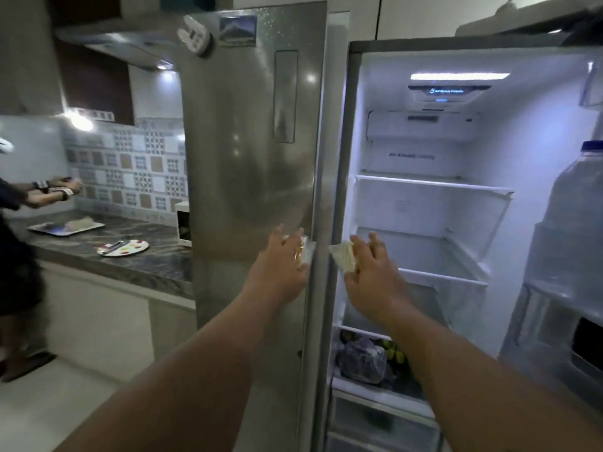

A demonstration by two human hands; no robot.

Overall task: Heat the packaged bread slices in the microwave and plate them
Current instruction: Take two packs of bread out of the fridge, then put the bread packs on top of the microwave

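While each hand's fingers clamp a wrapped bread slice, left hand (277, 265) before the closed fridge door (248, 158), right hand (372, 272) before open shelves (434, 187).

A steel fridge (251, 164) fills the middle, its right side open and lit white inside, shelves (430, 185) bare. At nine o'clock runs a dark marbled desk (153, 256) over pale cabinets (98, 321), backed by patterned tiles (137, 164). A hood (124, 44) at eleven o'clock casts bright spots. The floor (49, 402) at seven o'clock is pale.
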